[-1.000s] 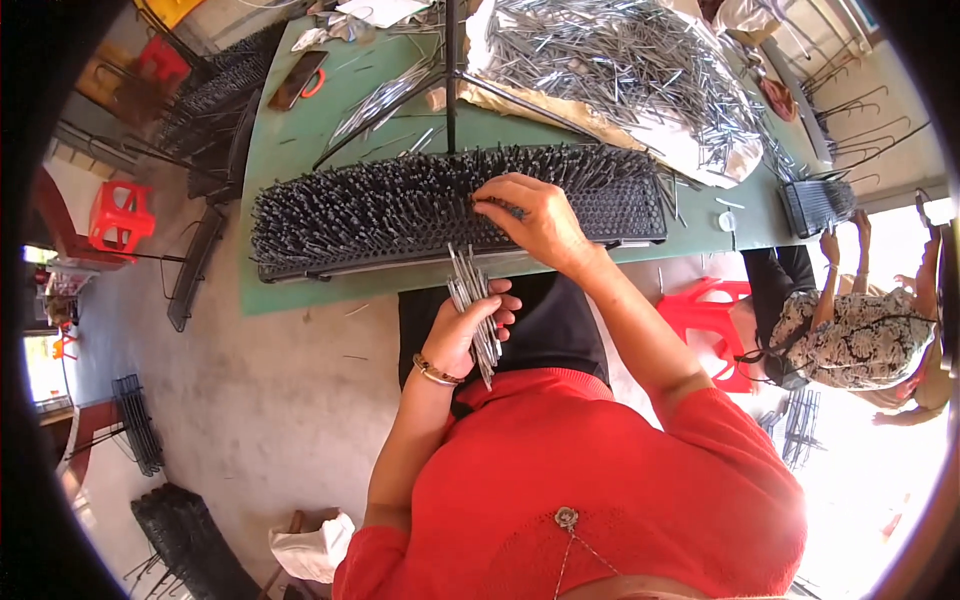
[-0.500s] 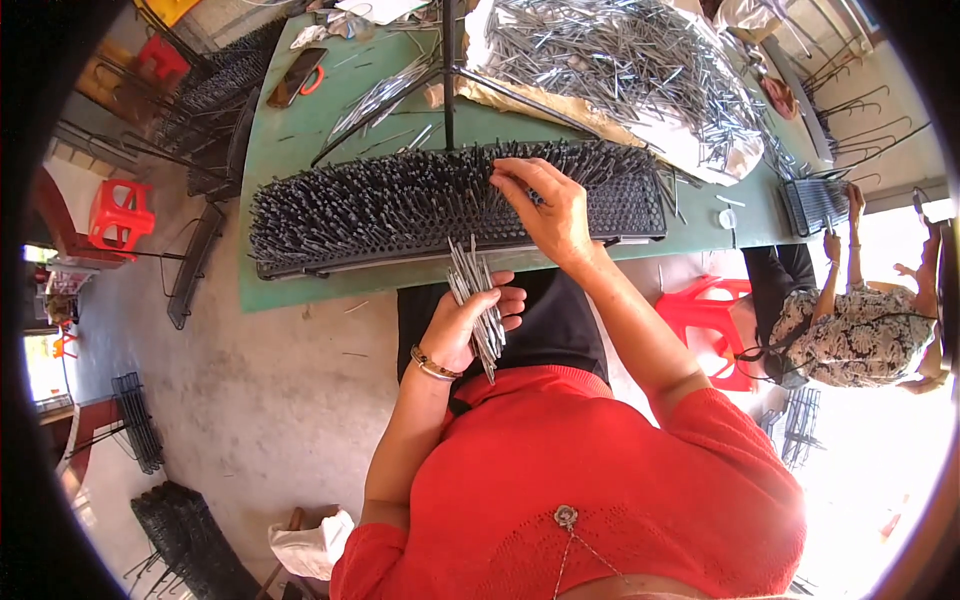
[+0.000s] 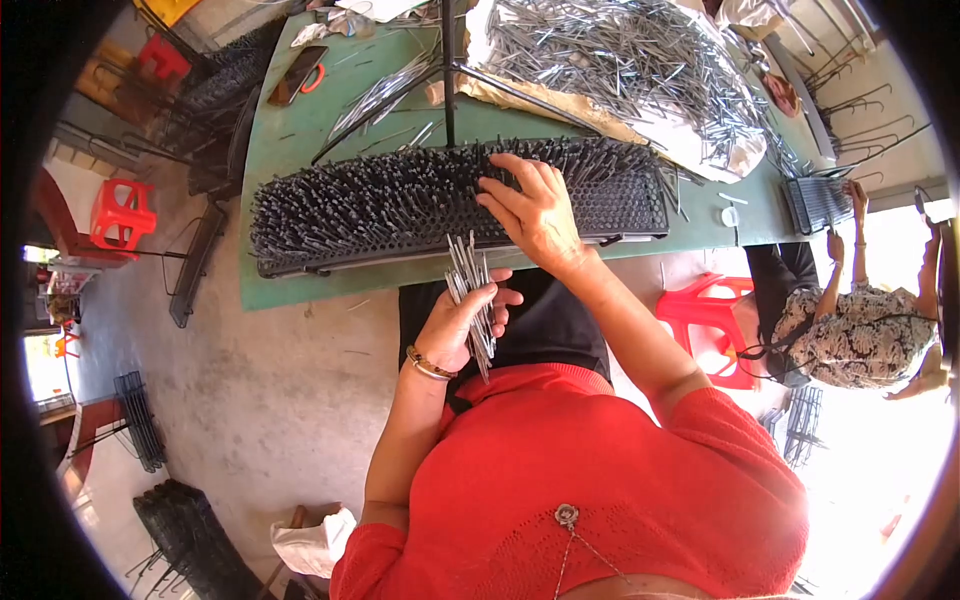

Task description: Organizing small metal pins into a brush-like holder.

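My left hand is closed round a bundle of thin grey rods, which stick out past the fingers at both ends, just in front of a long black rack. Many thin dark rods stand upright in the rack, close together. Its right part shows rows of bare holes. Over the middle of the rack, my right hand has its fingers bent and the tips among the standing rods. Whatever those fingertips hold is too small to make out.
A large heap of loose grey rods lies on a sheet at the back of the green table. A black metal frame rises behind the rack. A phone lies back left. At right, a co-worker handles another rack beside a red stool.
My right hand has shifted slightly left and toward me over the rack, its fingers now lower among the standing rods. My left hand keeps its bundle in nearly the same place.
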### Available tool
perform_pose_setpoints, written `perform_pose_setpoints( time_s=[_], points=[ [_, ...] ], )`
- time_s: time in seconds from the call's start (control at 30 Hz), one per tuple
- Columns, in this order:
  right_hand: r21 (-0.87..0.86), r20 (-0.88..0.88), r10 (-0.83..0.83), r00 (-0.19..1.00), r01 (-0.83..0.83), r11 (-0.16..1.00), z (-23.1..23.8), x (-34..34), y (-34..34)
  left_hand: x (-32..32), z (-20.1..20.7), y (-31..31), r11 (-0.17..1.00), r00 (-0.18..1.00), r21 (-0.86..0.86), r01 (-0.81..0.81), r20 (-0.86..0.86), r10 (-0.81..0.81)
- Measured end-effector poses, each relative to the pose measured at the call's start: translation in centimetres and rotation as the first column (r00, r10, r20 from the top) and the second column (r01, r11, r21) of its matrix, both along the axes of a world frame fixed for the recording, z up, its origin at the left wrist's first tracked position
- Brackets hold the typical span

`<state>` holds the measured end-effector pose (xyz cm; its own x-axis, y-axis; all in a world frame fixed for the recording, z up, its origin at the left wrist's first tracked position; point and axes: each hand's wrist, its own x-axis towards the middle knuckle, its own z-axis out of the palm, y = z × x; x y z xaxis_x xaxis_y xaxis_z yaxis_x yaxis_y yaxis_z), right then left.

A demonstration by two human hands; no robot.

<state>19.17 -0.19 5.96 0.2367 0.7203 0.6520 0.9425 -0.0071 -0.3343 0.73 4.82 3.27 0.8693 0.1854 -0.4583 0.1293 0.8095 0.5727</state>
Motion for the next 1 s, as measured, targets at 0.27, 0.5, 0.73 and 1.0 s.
perform_pose_setpoints(
  time_s=[0.27, 0.5, 0.73, 1.0],
  points=[
    [-0.079, -0.411, 0.098, 0.906, -0.143, 0.987, 2.4, -1.7, -0.8, -0.1, 1.3, 0.4, 0.991, 0.991, 0.133, -0.003, 0.137, -0.016],
    [-0.266, -0.84, 0.033, 0.542, -0.464, 0.845, 3.2, -1.2, -1.4, -0.5, 1.4, 0.3, 0.974, 0.978, 0.216, 0.066, 0.179, -0.106],
    [-0.172, -0.932, -0.035, 0.36, -0.356, 0.919, 3.4, -1.7, -0.5, -0.9, 0.9, 0.5, 0.981, 0.982, 0.178, 0.073, 0.159, -0.102],
    [0.026, -0.848, 0.057, 0.527, -0.066, 0.997, 2.9, -2.2, 3.6, -1.4, -0.2, 0.6, 0.999, 0.993, 0.039, 0.009, 0.119, -0.013]
  ],
)
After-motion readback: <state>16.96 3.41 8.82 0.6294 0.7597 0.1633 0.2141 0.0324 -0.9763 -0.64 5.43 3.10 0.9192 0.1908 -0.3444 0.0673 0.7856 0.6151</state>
